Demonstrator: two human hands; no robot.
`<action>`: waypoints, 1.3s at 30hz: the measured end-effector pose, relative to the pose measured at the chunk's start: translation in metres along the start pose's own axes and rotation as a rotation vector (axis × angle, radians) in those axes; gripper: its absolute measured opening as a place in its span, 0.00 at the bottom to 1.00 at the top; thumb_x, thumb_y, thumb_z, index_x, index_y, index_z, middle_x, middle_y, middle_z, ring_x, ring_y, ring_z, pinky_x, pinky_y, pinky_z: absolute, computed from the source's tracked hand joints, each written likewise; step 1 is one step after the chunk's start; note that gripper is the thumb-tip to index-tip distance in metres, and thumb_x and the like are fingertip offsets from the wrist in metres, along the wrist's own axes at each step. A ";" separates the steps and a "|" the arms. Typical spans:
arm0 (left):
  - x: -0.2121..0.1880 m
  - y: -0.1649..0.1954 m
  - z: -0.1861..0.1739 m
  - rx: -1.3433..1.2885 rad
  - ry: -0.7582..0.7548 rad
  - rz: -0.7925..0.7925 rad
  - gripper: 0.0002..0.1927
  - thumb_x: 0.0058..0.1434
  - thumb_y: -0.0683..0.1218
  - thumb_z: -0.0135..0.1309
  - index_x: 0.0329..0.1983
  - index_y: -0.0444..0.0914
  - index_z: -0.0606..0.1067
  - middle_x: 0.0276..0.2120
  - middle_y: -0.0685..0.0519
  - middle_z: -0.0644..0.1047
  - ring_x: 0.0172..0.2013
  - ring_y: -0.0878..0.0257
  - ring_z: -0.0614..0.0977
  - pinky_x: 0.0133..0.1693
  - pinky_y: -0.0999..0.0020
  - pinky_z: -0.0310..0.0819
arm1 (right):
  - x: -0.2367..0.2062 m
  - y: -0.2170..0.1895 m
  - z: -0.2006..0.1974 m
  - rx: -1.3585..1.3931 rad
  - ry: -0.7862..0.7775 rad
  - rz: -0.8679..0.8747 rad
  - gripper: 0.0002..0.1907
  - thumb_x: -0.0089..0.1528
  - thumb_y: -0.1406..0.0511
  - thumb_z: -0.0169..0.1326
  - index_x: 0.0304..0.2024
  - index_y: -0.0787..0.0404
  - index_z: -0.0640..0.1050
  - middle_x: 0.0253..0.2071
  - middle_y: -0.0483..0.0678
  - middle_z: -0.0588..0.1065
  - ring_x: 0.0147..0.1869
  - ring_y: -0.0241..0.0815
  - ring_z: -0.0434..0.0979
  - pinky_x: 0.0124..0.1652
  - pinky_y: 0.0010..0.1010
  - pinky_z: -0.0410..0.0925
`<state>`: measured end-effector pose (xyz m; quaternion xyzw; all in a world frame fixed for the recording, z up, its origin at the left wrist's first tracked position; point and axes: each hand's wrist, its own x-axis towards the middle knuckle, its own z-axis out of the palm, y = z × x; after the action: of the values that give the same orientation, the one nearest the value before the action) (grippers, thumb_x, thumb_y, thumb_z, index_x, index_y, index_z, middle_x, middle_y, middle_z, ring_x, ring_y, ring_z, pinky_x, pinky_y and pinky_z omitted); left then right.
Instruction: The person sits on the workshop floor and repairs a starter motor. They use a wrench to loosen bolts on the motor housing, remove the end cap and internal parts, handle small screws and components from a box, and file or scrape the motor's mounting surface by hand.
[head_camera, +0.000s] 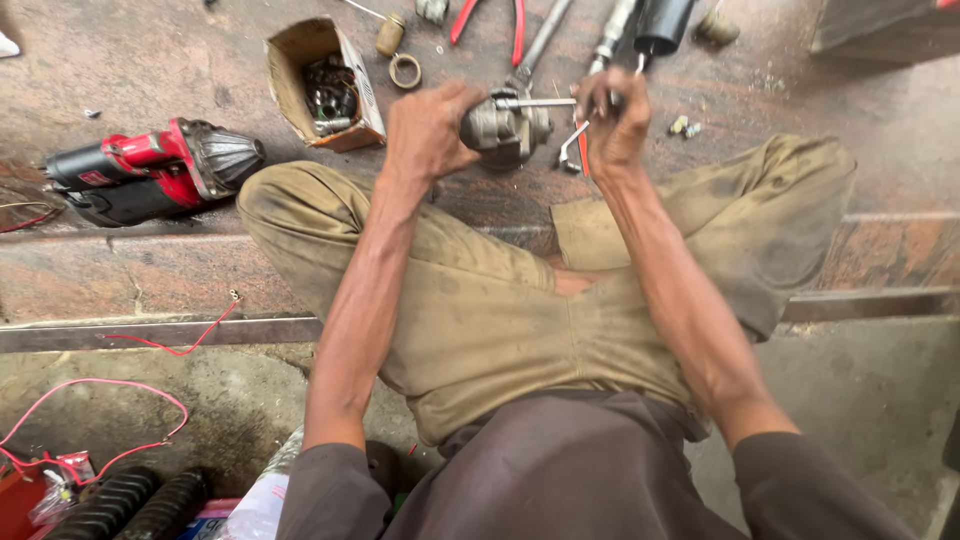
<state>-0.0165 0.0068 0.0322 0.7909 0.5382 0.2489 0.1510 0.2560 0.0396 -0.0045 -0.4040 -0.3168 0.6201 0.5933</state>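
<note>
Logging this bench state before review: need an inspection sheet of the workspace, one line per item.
Surface: worn stone floor, stained, with a step edge.
Job's things: small grey metal motor unit with a thin rod sticking out of it.
Clutter: red power tool, open cardboard box of parts, red-handled pliers, metal ring.
Grips: left hand clasps the motor unit; right hand grips an orange-handled tool at the rod.
Cables: loose red wires.
Surroundings: black ribbed hoses at lower left.

dull grey metal housing (505, 128), worn cardboard box (322, 84)
</note>
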 end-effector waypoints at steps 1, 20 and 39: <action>-0.001 -0.003 0.001 0.004 0.004 0.002 0.29 0.41 0.51 0.74 0.49 0.44 0.81 0.39 0.50 0.80 0.36 0.48 0.83 0.36 0.53 0.76 | 0.000 0.003 -0.001 0.009 -0.034 -0.021 0.30 0.61 0.51 0.40 0.62 0.58 0.61 0.57 0.49 0.69 0.60 0.46 0.66 0.57 0.40 0.61; 0.016 0.012 -0.013 0.030 -0.178 -0.114 0.34 0.36 0.48 0.71 0.52 0.48 0.78 0.42 0.53 0.80 0.40 0.48 0.83 0.40 0.53 0.77 | -0.013 -0.003 -0.003 -1.376 -0.187 -0.345 0.42 0.62 0.68 0.47 0.75 0.69 0.46 0.70 0.59 0.68 0.70 0.60 0.67 0.68 0.46 0.59; 0.015 0.009 -0.011 0.011 -0.103 -0.087 0.31 0.39 0.50 0.71 0.51 0.48 0.79 0.40 0.51 0.81 0.39 0.47 0.83 0.39 0.52 0.77 | 0.003 0.005 -0.002 -0.250 -0.043 0.189 0.31 0.65 0.45 0.40 0.53 0.62 0.73 0.68 0.45 0.70 0.63 0.39 0.67 0.53 0.33 0.61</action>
<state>-0.0111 0.0172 0.0495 0.7794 0.5649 0.1982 0.1847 0.2559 0.0424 -0.0101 -0.4893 -0.3649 0.6372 0.4704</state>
